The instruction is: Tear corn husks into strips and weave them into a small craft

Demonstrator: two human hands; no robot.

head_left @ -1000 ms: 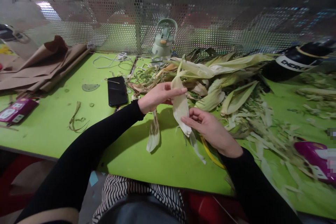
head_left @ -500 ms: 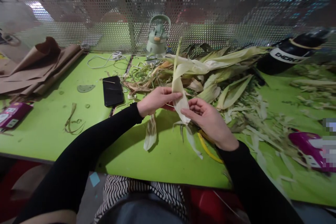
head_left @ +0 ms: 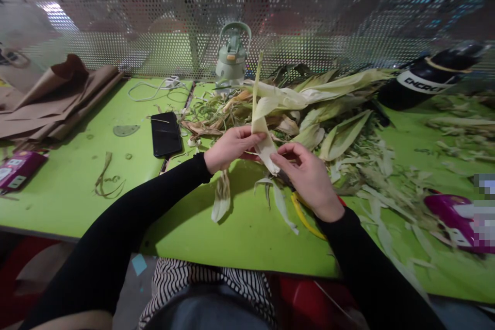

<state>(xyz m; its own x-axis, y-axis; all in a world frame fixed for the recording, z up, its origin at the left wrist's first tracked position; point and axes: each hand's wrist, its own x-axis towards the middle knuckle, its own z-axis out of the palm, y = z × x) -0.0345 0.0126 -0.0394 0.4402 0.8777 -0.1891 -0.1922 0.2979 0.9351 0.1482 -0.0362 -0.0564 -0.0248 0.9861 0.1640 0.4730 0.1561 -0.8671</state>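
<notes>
Between my hands is a pale corn husk (head_left: 264, 136), its narrow strip rising upward and its broad part folded. My left hand (head_left: 234, 147) pinches the husk's left edge, thumb on top. Lower down, my right hand (head_left: 307, 175) grips its bottom end between thumb and fingers. Torn husk strips (head_left: 284, 209) lie on the green table just below, beside a yellow-handled tool (head_left: 305, 219) partly covered by my right wrist. Another dried husk piece (head_left: 221, 201) rests under my left hand. Behind sits a heap of corn husks (head_left: 320, 118).
A black phone (head_left: 166, 134) lies left of the heap, near a white cable (head_left: 154, 90). At the back stand a green-lidded bottle (head_left: 231, 56) and a tilted black bottle (head_left: 421, 80). Brown paper (head_left: 58, 98) and purple boxes (head_left: 23, 170) lie toward the sides. Perforated metal screens the far edge.
Both hands and the husk have shifted slightly; the husk's lower end has moved up a little, away from the strips on the table. The grip stays much the same.
</notes>
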